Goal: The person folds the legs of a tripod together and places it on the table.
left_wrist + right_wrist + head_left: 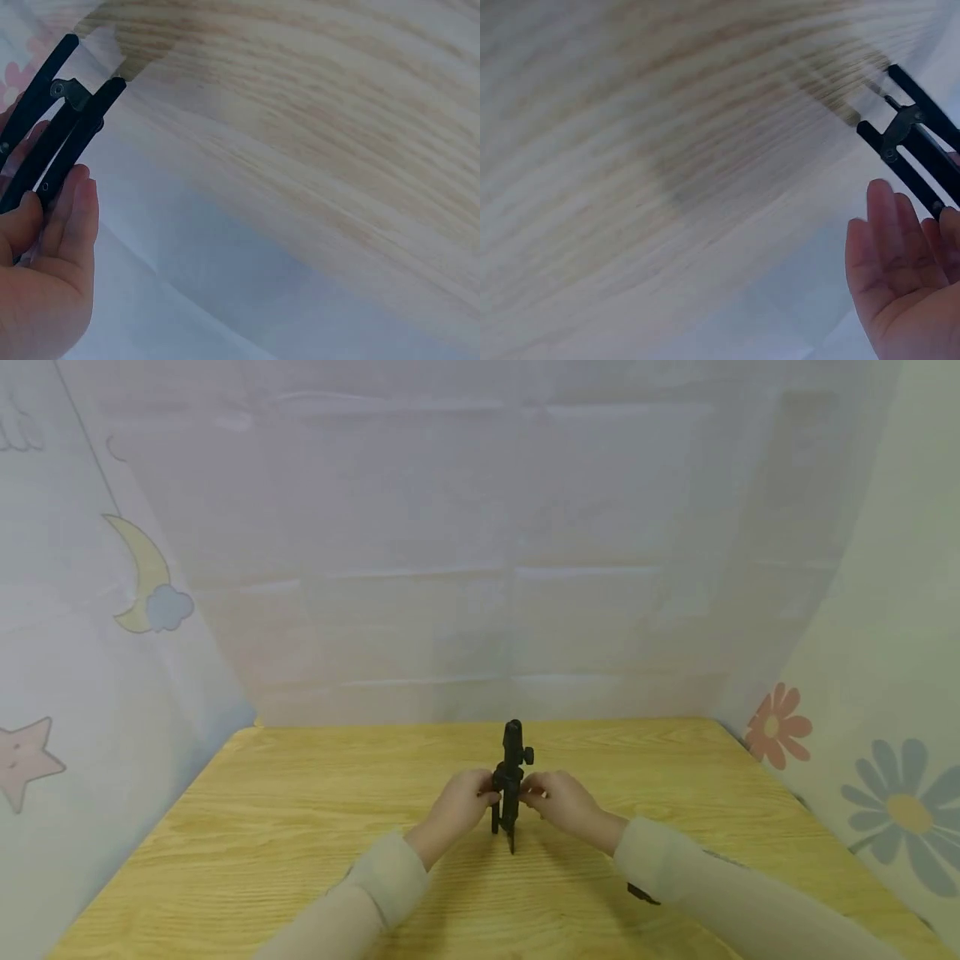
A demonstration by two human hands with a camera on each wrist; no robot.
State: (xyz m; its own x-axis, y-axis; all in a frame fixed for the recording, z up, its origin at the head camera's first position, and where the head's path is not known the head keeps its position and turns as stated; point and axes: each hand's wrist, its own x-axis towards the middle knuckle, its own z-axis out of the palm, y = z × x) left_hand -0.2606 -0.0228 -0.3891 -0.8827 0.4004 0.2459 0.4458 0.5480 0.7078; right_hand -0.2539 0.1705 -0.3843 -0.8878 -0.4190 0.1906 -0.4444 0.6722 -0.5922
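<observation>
A small black tripod (512, 760) stands upright between the hands, over the middle of the table, with a knob jutting from the right of its upper part. My left hand (461, 802) pinches it from the left, its thumb and fingers on a slim tripod leg (82, 135). From the other side my right hand (564, 802) pinches another leg (900, 166) between thumb and forefinger. In the right wrist view the remaining fingers (892, 247) stretch out loosely below. Short hinged braces join the legs to the centre column.
The wood-grain table (315, 793) reaches back to a pale, creased wall sheet (450, 635). Side walls carry printed pictures: a moon (142, 568) and a star on the left, flowers (909, 814) on the right. Something dark (642, 894) shows under the right sleeve.
</observation>
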